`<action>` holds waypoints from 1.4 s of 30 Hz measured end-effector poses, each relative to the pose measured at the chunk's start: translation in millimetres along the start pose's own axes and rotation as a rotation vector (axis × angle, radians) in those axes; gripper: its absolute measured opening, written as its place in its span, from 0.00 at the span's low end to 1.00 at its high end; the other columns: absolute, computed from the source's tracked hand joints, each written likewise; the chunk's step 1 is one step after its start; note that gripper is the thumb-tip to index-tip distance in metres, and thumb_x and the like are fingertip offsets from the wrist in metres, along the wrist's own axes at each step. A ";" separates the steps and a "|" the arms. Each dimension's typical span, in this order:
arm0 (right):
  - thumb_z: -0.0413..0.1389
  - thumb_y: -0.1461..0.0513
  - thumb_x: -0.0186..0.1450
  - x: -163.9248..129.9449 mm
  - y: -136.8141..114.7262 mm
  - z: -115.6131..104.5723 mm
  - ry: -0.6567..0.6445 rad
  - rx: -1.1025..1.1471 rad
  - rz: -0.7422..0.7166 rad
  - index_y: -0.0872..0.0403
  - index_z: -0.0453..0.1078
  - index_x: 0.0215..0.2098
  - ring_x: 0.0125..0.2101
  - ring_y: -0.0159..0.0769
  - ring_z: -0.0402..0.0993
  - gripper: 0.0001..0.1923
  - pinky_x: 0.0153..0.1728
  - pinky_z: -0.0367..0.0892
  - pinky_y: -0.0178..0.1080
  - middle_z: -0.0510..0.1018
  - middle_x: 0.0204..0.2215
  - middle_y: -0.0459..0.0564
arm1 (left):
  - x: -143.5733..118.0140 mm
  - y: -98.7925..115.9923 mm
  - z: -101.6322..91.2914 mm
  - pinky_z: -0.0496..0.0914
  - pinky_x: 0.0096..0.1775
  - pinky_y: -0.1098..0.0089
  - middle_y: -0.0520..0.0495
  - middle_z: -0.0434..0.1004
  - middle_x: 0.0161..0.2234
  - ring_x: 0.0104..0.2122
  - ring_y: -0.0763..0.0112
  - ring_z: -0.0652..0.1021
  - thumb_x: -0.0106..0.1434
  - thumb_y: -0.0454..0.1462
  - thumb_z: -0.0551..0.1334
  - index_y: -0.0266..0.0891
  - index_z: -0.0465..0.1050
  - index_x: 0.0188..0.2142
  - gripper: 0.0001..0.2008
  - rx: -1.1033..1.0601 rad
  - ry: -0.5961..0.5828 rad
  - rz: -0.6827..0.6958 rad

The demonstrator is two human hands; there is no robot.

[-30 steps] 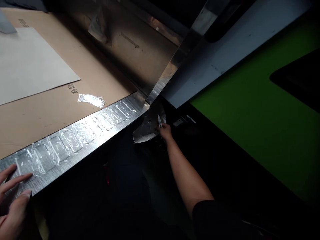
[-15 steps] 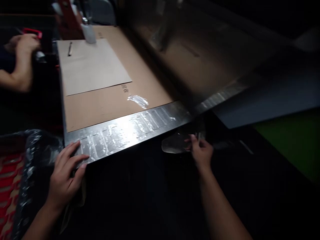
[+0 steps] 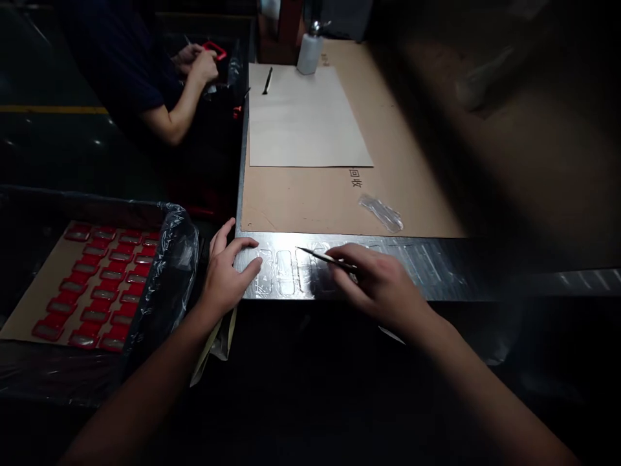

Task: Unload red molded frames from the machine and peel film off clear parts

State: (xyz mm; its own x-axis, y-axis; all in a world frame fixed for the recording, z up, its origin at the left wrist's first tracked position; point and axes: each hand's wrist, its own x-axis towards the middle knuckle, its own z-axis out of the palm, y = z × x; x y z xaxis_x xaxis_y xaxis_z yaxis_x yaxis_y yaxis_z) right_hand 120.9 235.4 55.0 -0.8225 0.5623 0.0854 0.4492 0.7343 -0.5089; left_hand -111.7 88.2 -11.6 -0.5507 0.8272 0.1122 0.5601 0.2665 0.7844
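Note:
My right hand [image 3: 381, 281] is closed around slim, dark, pointed tweezers [image 3: 317, 254]. Their tip is over the bare metal front edge [image 3: 427, 268] of the table; I cannot tell whether it touches. Rectangular pieces of clear film [image 3: 284, 272] lie flat in a row along this metal strip. At the table's left front corner, my left hand [image 3: 228, 268] rests with fingers spread and nothing in them, beside the leftmost clear piece. Behind the strip, a crumpled piece of clear film [image 3: 381, 212] lies on the brown cardboard [image 3: 301, 200].
On my left, a plastic-lined bin [image 3: 182, 239] holds rows of red frames [image 3: 104, 293]. A white sheet [image 3: 305, 123], a thin dark tool [image 3: 268, 81] and a white bottle [image 3: 309, 53] are farther back. A co-worker's hands [image 3: 201, 65] hold a red frame. A blurred dark panel stands right.
My right hand has come up from below the table edge, beside clear plastic, to over the metal strip. The view has swung left, showing more of the bin. My left hand stays at the corner.

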 end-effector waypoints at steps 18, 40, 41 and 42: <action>0.49 0.60 0.75 73.1 -19.0 14.9 -0.356 -0.361 -0.298 0.55 0.77 0.48 0.31 0.35 0.72 0.16 0.28 0.55 0.36 0.76 0.36 0.53 | 3.3 0.5 3.4 0.56 0.69 0.54 0.52 0.34 0.75 0.72 0.56 0.51 0.66 0.34 0.63 0.48 0.76 0.49 0.13 -0.291 -0.178 -0.135; 0.49 0.62 0.75 69.4 -0.8 -33.1 -0.537 -0.437 -0.150 0.54 0.80 0.48 0.32 0.35 0.71 0.17 0.30 0.55 0.38 0.77 0.35 0.53 | 5.2 -7.7 4.5 0.58 0.69 0.53 0.55 0.44 0.74 0.70 0.53 0.59 0.64 0.41 0.63 0.49 0.77 0.47 0.12 -0.178 -0.147 -0.103; 0.49 0.63 0.74 68.3 1.0 -35.6 -0.536 -0.433 -0.145 0.54 0.81 0.47 0.32 0.35 0.71 0.17 0.30 0.55 0.38 0.77 0.35 0.53 | 5.3 -7.4 4.1 0.58 0.69 0.54 0.56 0.45 0.74 0.70 0.54 0.59 0.64 0.41 0.63 0.49 0.77 0.47 0.12 -0.177 -0.150 -0.101; 0.49 0.63 0.74 67.2 3.0 -38.0 -0.533 -0.430 -0.142 0.55 0.81 0.46 0.32 0.35 0.70 0.17 0.30 0.55 0.38 0.76 0.35 0.53 | 5.4 -7.1 3.7 0.59 0.68 0.55 0.56 0.45 0.73 0.69 0.54 0.60 0.65 0.41 0.63 0.50 0.77 0.47 0.12 -0.176 -0.152 -0.099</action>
State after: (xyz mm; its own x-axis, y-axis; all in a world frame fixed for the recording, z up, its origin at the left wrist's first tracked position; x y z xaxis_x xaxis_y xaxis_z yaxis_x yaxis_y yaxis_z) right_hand 80.2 289.8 91.8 -0.8930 0.2675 -0.3620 0.3326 0.9341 -0.1301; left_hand -116.4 92.6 -18.8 -0.4909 0.8696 -0.0534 0.3840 0.2710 0.8827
